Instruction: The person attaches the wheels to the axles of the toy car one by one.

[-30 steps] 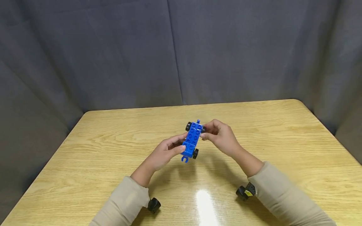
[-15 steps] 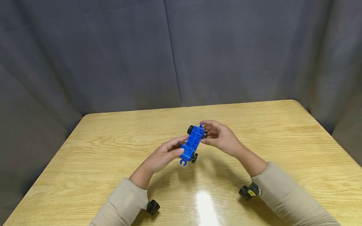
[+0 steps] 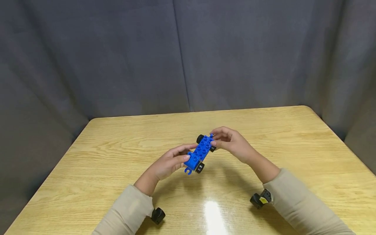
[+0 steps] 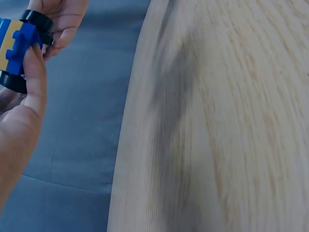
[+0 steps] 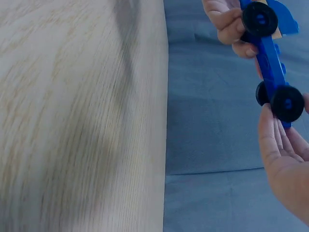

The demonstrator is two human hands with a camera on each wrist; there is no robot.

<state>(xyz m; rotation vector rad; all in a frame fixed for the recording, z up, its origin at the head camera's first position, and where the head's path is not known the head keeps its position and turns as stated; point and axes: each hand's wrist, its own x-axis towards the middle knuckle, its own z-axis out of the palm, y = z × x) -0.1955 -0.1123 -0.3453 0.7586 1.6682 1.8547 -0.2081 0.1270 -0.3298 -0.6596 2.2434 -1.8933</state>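
Note:
A blue toy car base point(image 3: 202, 150) with studs on top and black wheels point(image 5: 287, 103) is held above the table, slanting from near left to far right. My left hand point(image 3: 168, 163) grips its raised near end, thumb on top, beside a small blue hook point(image 3: 188, 171). At the far end my right hand point(image 3: 235, 145) pinches the car, with the thumb on the studded top near a wheel and fingers beyond. A yellow part point(image 4: 7, 50) shows on the near end in the left wrist view. In the right wrist view, the underside and side wheels are visible.
A wooden table point(image 3: 117, 140) with rounded far corners lies below the hands. Dark grey curtains point(image 3: 132, 58) hang behind it and at both sides. Black wrist cameras point(image 3: 158, 215) stick out from the beige sleeves point(image 3: 305, 202). Glare shines on the near tabletop.
The car has turned clockwise, its far end swinging right and slightly nearer. My right hand has shifted its hold, bringing the thumb from the wheel side onto the car's top. The left hand keeps its grip.

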